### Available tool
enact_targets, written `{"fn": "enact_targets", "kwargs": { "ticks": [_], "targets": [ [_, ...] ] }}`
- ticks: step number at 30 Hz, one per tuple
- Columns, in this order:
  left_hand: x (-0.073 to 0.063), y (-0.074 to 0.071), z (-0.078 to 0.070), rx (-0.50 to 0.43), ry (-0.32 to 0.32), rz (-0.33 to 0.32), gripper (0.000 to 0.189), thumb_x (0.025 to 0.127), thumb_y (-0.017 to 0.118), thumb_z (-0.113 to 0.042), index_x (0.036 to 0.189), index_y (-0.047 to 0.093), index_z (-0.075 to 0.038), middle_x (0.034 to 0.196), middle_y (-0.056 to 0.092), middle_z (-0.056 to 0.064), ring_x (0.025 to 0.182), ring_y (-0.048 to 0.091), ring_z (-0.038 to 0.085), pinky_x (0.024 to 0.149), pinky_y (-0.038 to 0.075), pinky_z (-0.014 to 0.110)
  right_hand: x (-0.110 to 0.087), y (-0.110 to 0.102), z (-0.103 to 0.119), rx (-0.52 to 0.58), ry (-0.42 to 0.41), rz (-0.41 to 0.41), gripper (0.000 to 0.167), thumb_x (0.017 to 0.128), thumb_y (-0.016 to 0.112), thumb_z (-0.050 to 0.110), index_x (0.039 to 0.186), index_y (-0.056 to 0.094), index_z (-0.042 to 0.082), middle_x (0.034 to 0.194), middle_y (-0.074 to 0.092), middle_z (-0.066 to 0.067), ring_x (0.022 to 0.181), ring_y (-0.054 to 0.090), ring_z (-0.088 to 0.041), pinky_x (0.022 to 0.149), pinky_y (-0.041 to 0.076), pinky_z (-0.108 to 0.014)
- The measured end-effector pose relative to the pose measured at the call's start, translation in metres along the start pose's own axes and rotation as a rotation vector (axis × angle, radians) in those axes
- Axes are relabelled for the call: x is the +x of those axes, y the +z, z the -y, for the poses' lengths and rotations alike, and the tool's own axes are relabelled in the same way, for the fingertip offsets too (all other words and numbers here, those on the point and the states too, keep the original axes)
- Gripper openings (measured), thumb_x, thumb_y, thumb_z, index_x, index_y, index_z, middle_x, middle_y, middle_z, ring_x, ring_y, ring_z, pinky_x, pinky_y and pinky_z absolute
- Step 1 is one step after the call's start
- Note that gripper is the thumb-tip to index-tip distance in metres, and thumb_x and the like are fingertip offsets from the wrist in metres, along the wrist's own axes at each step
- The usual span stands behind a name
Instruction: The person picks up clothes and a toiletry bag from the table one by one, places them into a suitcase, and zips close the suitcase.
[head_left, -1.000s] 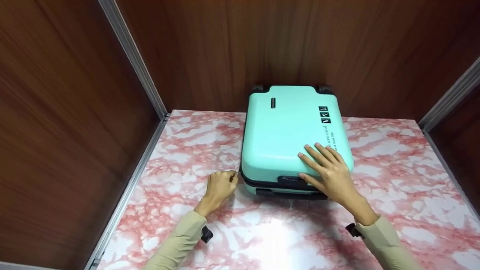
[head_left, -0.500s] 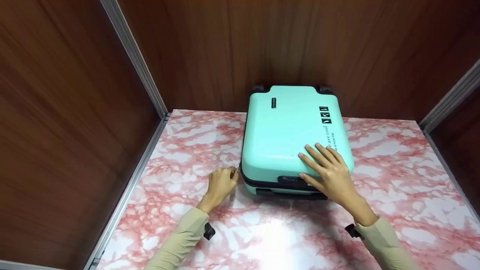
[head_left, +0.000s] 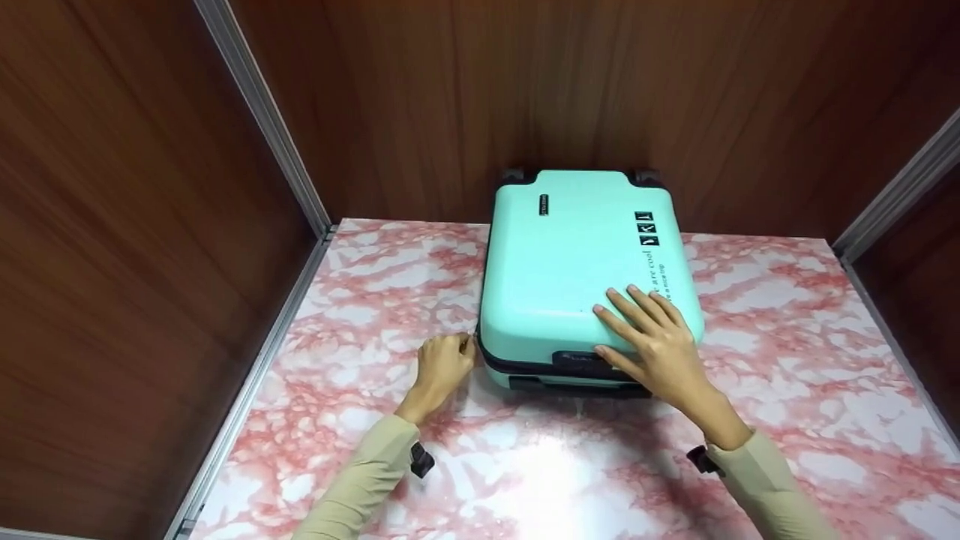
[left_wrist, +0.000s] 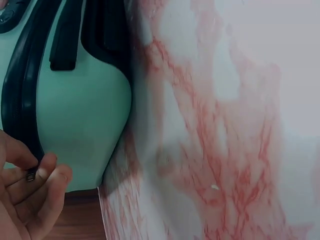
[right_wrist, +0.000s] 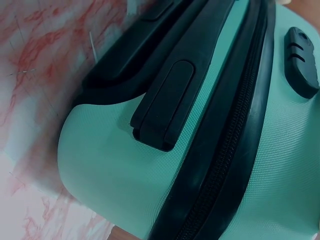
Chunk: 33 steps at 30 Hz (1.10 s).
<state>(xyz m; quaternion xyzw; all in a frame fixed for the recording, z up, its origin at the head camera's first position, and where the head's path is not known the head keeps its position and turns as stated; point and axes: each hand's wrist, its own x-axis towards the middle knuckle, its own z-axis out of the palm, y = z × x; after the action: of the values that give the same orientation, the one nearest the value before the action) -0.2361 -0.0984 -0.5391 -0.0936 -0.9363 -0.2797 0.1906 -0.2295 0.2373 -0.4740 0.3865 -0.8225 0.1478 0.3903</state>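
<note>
A mint-green hard-shell suitcase (head_left: 574, 255) lies flat, its lid up and its black zipper seam (right_wrist: 227, 145) running round the side. At its near left corner my left hand (head_left: 442, 371) pinches a small metal zipper pull (left_wrist: 31, 175) between thumb and curled fingers. My right hand (head_left: 664, 356) rests on the lid's near right part, fingers spread and straight, thumb by the black combination lock (right_wrist: 301, 62). Below the seam, the right wrist view shows a black carry handle (right_wrist: 165, 105) on the near side.
Red-and-white marbled tabletop (head_left: 375, 300) lies under the suitcase. A brown wood-grain panel (head_left: 420, 112) rises right behind its wheels (head_left: 514, 176). More panels with metal-framed edges (head_left: 262, 97) stand at left and right.
My left hand has slid a little way along the seam, away from me round the near left corner. The right hand and the suitcase stay in place.
</note>
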Motion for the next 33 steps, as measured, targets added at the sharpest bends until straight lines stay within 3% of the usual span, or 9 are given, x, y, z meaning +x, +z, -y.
{"fn": "enact_targets", "kwargs": {
  "ticks": [10,20,26,33],
  "targets": [
    [0.015,0.000,0.006,-0.039,-0.058,0.021,0.034,0.091,0.065,-0.013,0.057,0.059,-0.013,0.057,0.059,0.002,0.064,0.065,0.030,0.060,0.050,0.047,0.001,0.002,0.002,-0.006,-0.009,0.017,0.054,0.092,0.063,0.049,0.136,0.062,0.016,0.140,0.056,-0.011,0.128,0.050,-0.040,0.105,0.034,-0.057],
    [0.019,-0.001,0.006,-0.080,-0.108,0.036,0.038,0.091,0.066,-0.013,0.054,0.057,-0.015,0.054,0.056,-0.002,0.061,0.062,0.025,0.060,0.048,0.045,0.002,0.002,0.002,-0.007,-0.006,0.013,0.055,0.092,0.064,0.049,0.136,0.062,0.017,0.139,0.057,-0.011,0.129,0.050,-0.040,0.104,0.035,-0.058],
    [0.025,-0.002,0.004,-0.083,-0.112,0.057,0.035,0.090,0.065,-0.015,0.056,0.060,-0.016,0.055,0.057,-0.004,0.063,0.062,0.024,0.062,0.049,0.044,0.001,0.001,0.001,0.002,0.002,-0.011,0.054,0.092,0.064,0.049,0.135,0.063,0.016,0.139,0.057,-0.011,0.128,0.050,-0.040,0.104,0.034,-0.058],
    [0.029,-0.001,0.005,-0.056,-0.089,0.024,0.029,0.088,0.067,-0.016,0.059,0.066,-0.015,0.058,0.061,-0.003,0.066,0.066,0.025,0.063,0.050,0.045,0.000,0.001,0.001,-0.001,0.006,-0.008,0.054,0.091,0.065,0.048,0.135,0.063,0.016,0.139,0.057,-0.011,0.128,0.050,-0.040,0.105,0.035,-0.058]
  ]
}}
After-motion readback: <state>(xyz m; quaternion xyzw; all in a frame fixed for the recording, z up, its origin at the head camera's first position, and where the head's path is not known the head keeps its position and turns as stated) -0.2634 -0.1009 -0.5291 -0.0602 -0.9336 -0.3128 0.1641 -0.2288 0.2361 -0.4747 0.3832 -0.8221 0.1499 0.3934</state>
